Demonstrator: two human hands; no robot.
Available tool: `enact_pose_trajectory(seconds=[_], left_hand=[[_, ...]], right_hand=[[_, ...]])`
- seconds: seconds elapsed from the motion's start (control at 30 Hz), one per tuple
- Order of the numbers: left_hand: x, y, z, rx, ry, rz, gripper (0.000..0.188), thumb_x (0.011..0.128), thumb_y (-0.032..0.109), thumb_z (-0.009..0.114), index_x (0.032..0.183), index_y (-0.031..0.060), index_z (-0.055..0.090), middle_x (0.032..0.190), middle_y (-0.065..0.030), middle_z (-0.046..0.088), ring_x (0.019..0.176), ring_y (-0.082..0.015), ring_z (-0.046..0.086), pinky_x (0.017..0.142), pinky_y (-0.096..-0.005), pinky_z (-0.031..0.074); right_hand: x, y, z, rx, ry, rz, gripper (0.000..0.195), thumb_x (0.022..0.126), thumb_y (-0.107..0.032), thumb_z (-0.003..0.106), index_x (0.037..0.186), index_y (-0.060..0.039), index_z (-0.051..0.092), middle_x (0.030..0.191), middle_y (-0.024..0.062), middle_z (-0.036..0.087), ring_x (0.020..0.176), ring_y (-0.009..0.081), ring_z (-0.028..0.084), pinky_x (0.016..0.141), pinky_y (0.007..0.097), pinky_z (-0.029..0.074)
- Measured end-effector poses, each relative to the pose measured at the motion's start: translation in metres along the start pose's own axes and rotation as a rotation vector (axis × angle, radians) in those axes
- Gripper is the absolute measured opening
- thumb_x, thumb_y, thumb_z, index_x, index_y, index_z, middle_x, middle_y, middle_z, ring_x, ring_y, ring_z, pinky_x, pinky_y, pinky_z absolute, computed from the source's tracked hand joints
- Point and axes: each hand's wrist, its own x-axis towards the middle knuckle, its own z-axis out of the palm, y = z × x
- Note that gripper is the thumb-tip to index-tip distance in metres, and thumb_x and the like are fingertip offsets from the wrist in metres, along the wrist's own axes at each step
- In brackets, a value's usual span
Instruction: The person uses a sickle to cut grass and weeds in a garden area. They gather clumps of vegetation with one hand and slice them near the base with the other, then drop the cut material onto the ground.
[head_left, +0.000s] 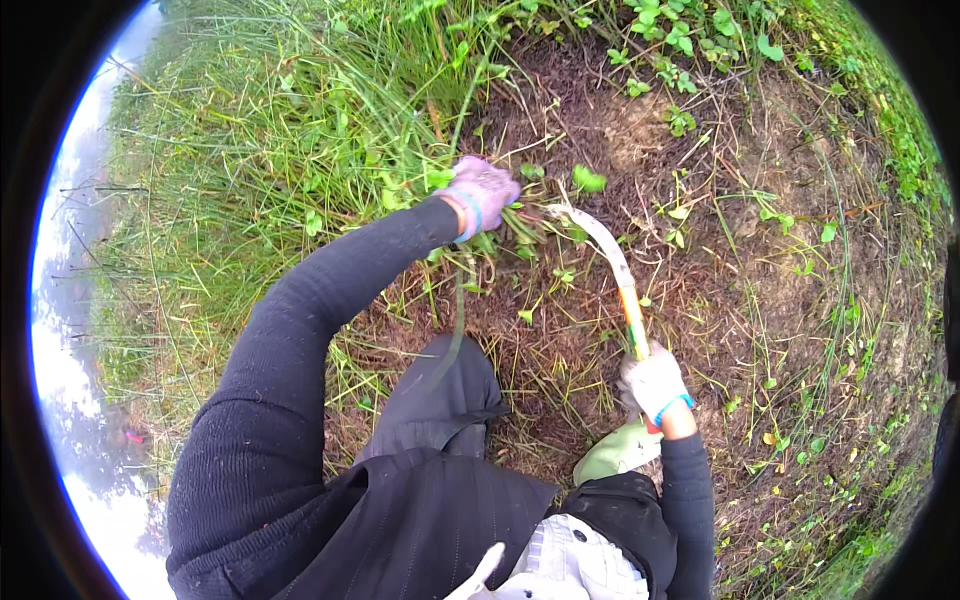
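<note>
My left hand (484, 195), in a pale purple work glove with a blue cuff edge, is closed around a bunch of grass and leafy stems (521, 229). To its right, my right hand (654, 381), in a whitish glove, grips the handle of a sickle (611, 251). The sickle's curved, pale blade arcs up and to the left, its tip close to the cut-looking stems beside my left hand. Whether the blade touches those stems cannot be told. Red, yellow and green colouring shows on the sickle near the handle.
Tall dense grass (300, 135) stands at the left and top. Brown soil (637, 135) with dry stalks and small plants lies to the right. My dark-trousered knee (457, 382) and a light green boot or shoe (619, 454) are below. Water or sky shows bright at the far left.
</note>
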Motion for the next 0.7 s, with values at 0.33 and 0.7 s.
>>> enact_pose_trajectory(seconds=[0.33,0.7], left_hand=[[-0.112,-0.06,0.086,0.156,-0.165,-0.034,0.044,0.066,0.024,0.07,0.109,0.0159,0.06,0.108,-0.0077,0.059,0.111,-0.0245,0.052,0.1,-0.0381,0.034],[-0.013,0.005,0.06,-0.134,0.214,-0.054,0.079,0.068,0.001,0.063,0.141,0.0089,0.031,0.143,-0.0133,0.032,0.118,-0.0336,0.044,0.09,-0.0513,0.046]], right_hand=[[0.041,-0.086,0.025,0.084,0.008,-0.107,0.012,0.086,-0.007,0.05,0.094,-0.0082,0.042,0.064,0.0065,0.052,0.043,0.0169,0.052,0.033,0.0313,0.042],[0.011,-0.001,0.023,-0.67,-0.078,-0.132,0.021,0.085,-0.011,0.051,0.104,-0.0026,0.047,0.064,0.0073,0.058,0.049,0.0202,0.058,0.043,0.0326,0.047]])
